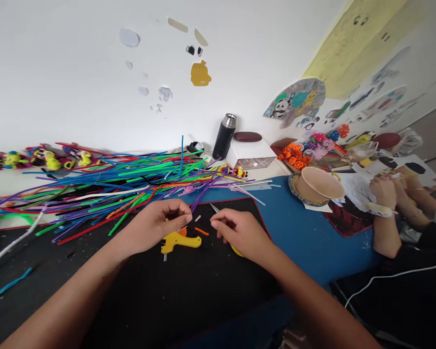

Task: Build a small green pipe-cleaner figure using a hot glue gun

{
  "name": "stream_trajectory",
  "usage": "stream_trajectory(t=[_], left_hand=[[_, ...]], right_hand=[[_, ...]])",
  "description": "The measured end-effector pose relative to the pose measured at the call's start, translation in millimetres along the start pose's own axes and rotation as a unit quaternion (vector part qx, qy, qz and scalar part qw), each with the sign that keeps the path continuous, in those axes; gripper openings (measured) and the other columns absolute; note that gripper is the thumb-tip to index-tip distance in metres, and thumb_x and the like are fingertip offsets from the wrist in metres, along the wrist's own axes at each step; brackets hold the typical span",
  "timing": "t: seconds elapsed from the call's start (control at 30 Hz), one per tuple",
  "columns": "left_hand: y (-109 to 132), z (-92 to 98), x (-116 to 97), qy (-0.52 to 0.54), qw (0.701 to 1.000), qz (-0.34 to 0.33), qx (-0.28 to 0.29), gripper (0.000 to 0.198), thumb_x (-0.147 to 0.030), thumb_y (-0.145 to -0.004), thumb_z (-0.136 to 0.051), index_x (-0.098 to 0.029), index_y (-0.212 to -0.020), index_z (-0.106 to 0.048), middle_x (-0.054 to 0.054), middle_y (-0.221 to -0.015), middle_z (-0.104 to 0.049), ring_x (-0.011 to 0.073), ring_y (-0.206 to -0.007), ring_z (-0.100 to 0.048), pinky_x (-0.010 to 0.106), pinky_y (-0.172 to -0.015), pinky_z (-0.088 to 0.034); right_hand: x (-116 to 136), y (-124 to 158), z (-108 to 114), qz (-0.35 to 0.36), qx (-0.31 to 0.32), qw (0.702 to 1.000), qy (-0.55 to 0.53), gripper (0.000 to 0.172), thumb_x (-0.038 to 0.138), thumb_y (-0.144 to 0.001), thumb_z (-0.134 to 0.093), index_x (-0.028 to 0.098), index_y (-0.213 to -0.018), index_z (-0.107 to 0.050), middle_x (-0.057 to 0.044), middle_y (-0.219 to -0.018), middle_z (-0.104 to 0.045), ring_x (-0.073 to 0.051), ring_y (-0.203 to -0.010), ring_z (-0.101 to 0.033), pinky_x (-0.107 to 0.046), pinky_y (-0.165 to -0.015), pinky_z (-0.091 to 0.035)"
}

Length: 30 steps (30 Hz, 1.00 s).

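Observation:
My left hand (163, 223) is closed in a pinch above a yellow glue gun (181, 242); whatever its fingertips hold, if anything, is too small to make out. My right hand (240, 230) is also closed, thumb against fingers, with nothing nameable showing in it. Beneath the right hand lie scissors (214, 208), only the blade tip and a bit of yellow handle visible. Between the hands, a short orange pipe cleaner piece (202, 231) and a small pale scrap (198, 218) rest on the black mat (160, 300).
A large heap of coloured pipe cleaners (105, 189) spreads along the back left. Behind it sit fuzzy dolls (47, 157). A black thermos (224, 138) stands beside a white box (250, 155). Farther right are a pinkish bowl (321, 184) and another person's hands (383, 194).

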State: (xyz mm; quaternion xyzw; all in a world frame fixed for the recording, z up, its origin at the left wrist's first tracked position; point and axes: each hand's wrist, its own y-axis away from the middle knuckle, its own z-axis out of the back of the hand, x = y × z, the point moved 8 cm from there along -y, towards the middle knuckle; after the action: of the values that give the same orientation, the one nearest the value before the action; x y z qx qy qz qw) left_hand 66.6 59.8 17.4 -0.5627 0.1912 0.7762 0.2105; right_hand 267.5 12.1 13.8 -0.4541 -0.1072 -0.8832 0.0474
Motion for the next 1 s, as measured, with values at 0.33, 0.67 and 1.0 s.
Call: stream_trajectory(t=[0.33,0.67,1.0], left_hand=[[1,-7.4,2,-0.013,0.999,0.019,0.042,0.032,-0.054,-0.091,-0.07,-0.023,-0.083,-0.074,0.001,-0.073,-0.065,0.0166,-0.062,-0.053,0.024,-0.055,-0.04],[-3,-6.5,3,0.072,0.996,0.033,0.036,0.038,-0.06,-0.083,-0.081,-0.023,-0.085,-0.083,0.005,-0.073,-0.074,0.0208,-0.066,-0.067,0.029,-0.063,-0.056],[-4,-6.0,7,0.119,0.993,0.006,0.018,0.031,-0.051,-0.082,-0.089,-0.022,-0.091,-0.086,0.005,-0.075,-0.076,0.0196,-0.067,-0.068,0.03,-0.066,-0.06]], right_hand=[[8,-12,-51,-0.004,0.047,0.971,-0.235,0.025,0.045,-0.099,-0.07,0.02,-0.095,-0.071,0.002,-0.07,-0.069,-0.011,-0.054,-0.061,-0.023,-0.055,-0.047],[10,-9,-51,-0.022,0.017,0.957,-0.29,0.03,0.051,-0.095,-0.072,0.021,-0.09,-0.065,0.007,-0.054,-0.06,-0.01,-0.044,-0.052,-0.022,-0.046,-0.04],[6,-8,-58,-0.022,-0.007,0.931,-0.364,0.033,0.053,-0.093,-0.074,0.021,-0.087,-0.065,0.011,-0.044,-0.049,-0.01,-0.037,-0.047,-0.023,-0.045,-0.035]])
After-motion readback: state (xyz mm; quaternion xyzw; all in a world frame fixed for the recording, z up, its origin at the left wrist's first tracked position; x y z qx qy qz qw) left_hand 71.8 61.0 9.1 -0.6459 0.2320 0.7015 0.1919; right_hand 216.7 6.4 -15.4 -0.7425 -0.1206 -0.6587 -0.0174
